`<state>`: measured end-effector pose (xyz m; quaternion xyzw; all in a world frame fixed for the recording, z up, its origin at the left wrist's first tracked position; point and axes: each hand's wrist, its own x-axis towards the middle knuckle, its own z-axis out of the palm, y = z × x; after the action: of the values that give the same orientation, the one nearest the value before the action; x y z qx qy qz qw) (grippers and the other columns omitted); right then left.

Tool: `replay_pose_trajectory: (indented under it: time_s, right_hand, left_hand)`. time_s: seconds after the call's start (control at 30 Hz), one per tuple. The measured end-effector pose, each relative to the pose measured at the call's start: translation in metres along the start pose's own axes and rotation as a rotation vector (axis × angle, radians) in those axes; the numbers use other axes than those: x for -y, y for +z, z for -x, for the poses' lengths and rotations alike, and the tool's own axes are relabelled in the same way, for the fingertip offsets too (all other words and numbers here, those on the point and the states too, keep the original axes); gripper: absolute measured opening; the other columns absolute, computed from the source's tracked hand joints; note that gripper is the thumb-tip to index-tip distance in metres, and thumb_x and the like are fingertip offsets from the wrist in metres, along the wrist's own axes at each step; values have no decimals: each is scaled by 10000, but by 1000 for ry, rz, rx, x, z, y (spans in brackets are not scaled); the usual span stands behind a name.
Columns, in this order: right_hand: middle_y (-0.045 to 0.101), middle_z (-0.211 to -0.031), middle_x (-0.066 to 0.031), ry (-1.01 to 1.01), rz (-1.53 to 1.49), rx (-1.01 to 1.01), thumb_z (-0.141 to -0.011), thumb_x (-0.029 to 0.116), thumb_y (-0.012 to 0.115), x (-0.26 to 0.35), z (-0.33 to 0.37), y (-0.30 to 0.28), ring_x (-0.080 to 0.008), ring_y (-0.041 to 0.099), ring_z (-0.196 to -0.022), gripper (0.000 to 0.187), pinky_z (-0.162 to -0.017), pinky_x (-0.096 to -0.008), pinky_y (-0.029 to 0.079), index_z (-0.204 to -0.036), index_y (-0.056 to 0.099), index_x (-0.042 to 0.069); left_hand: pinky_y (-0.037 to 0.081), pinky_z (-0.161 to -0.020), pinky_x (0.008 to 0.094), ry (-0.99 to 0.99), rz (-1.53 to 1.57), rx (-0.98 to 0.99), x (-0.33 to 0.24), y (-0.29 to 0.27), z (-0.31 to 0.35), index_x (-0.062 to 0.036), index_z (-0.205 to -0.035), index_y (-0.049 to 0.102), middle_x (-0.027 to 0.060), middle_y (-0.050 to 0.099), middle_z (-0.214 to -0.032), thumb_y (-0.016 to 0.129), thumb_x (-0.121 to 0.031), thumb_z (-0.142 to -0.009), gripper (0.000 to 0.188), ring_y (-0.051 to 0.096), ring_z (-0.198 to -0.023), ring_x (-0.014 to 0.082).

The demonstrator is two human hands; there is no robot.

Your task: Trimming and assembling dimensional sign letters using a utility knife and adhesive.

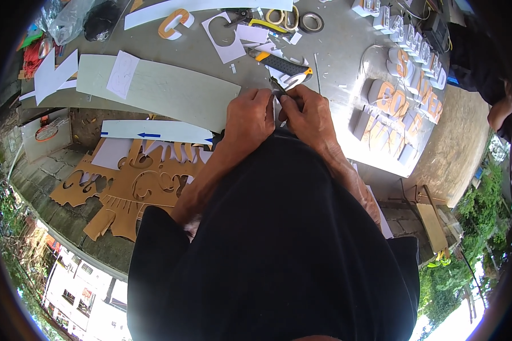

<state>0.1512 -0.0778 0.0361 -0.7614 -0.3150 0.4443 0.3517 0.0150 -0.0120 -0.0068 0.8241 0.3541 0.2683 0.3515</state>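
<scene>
at the near edge of the bench: both hands pinch one small cutter

between the two hands, pressed thumb to thumb, a small dark blade tool (278,88) points away toward the bench's far edge. left hand (249,116) and right hand (310,116) are both closed around it, equally near, over a white scrap (293,79). just beyond lies a yellow-and-black utility knife (281,63), slanting toward the right side; a pale long panel (159,88) stretches left.

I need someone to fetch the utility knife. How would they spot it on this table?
On the grey worktable, look just beyond the left hand and right hand. The utility knife lies among white offcuts, the only black-and-orange handled tool there.
</scene>
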Motion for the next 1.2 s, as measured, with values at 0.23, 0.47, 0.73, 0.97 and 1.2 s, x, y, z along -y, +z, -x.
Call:
replay_pose_trajectory:
  time_s: [0.23,0.47,0.73,0.97,1.2]
  right_hand:
    - [687,-675,-165,79,-12,51,-912,136,609,-6,-14,4,-239,692,-577,214,-562,-359,521,-886,642,-73]
    - [693,-676,-108,87,-69,52,-924,141,597,5,-4,-15,-151,634,-581,217,-566,-323,490,-932,652,-68]
    - [622,-726,-47,119,-131,91,-971,184,586,-1,23,-41,-61,457,-535,235,-493,-241,354,-1005,614,-47]
    - [645,-707,-31,40,-192,-12,-969,242,601,-14,33,-38,-71,487,-545,305,-511,-261,393,-1102,646,-28]
    - [647,-717,-41,-24,-18,-94,-987,230,605,-14,31,-33,-83,519,-564,288,-533,-279,432,-1134,638,-15]
  left_hand:
    - [477,-532,441,10,8,35,7,0,-1,-22,-761,569,137,598,-701,686,-11,-784,120,619,-607,349]
    - [477,-504,322,-107,80,31,17,-7,-2,39,-872,656,117,642,-679,667,-19,-865,59,606,-527,203]
    - [461,-469,222,-659,704,147,9,-20,-7,44,-874,683,43,636,-653,657,-120,-935,177,578,-528,68]
    - [461,-468,221,-649,722,161,5,-20,-5,45,-881,683,42,640,-660,655,-117,-932,173,576,-524,68]
    - [490,-507,223,-575,638,158,5,-19,-2,29,-931,696,45,651,-685,664,-117,-935,149,586,-546,70]
